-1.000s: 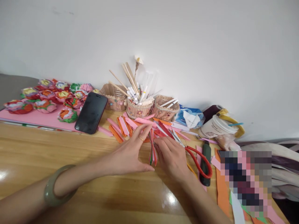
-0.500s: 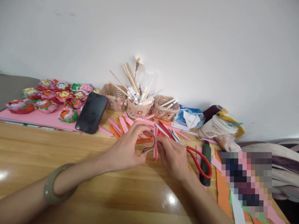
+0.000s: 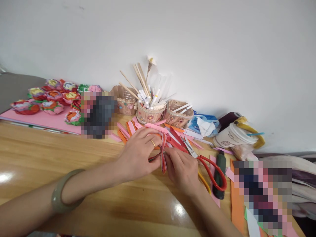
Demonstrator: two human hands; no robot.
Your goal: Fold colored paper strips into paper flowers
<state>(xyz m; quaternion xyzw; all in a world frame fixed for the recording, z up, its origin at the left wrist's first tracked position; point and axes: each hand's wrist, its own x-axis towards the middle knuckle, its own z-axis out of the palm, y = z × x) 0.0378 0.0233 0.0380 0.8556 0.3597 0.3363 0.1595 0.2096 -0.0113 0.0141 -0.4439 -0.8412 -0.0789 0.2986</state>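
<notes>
Between my two hands is a small bundle of folded paper strips [image 3: 164, 164], red, pink and white, narrow at the middle and fanned out at top and bottom. My left hand [image 3: 139, 153] closes on its left side, thumb low and fingers above. From the right, my right hand [image 3: 184, 169] pinches the bundle near its narrow middle; its fingertips are partly hidden. Just beyond the right hand, red-handled scissors [image 3: 212, 172] lie on the table. Loose pink, orange and red paper strips [image 3: 155, 127] are spread behind both hands.
Folded paper flowers [image 3: 52, 107] sit on pink sheets at the left. Decorated baskets [image 3: 151, 115] with sticks and markers stand by the wall. At the right are a paper cup [image 3: 232, 135], a dark green tool or bottle [image 3: 219, 174], orange paper [image 3: 237, 200] and blurred items.
My left fingers have drawn in toward the bundle, covering the green-edged folds that showed on its left. My right hand keeps its pinch. The view has shifted slightly.
</notes>
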